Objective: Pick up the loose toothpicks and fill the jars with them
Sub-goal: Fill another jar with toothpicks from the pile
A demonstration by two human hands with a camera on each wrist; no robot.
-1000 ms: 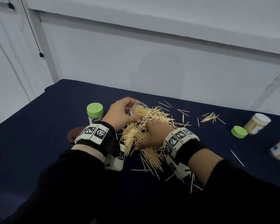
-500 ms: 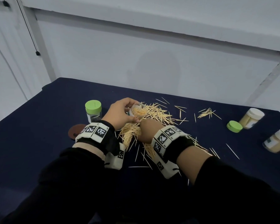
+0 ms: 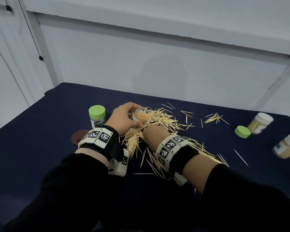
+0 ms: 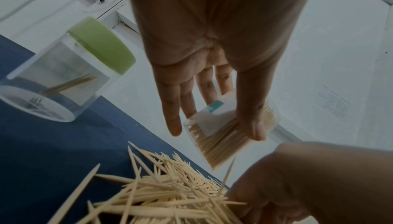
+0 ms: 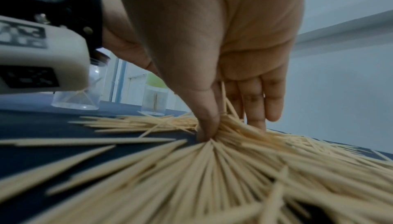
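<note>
Toothpicks (image 5: 244, 152) under right hand (image 5: 212, 51) (pinched)

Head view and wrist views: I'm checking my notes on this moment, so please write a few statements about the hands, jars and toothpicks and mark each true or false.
1. The left hand holds an open jar that has toothpicks inside. True.
2. The right hand is lifted clear of the toothpick pile. False: its fingers pinch toothpicks in the pile on the table.
3. The green-lidded jar beside the left hand is packed full. False: the left wrist view shows only a few toothpicks in it.
4. A loose green lid lies on the table near two white-lidded jars. True.
5. All toothpicks are already in jars. False: many lie loose on the table.
</note>
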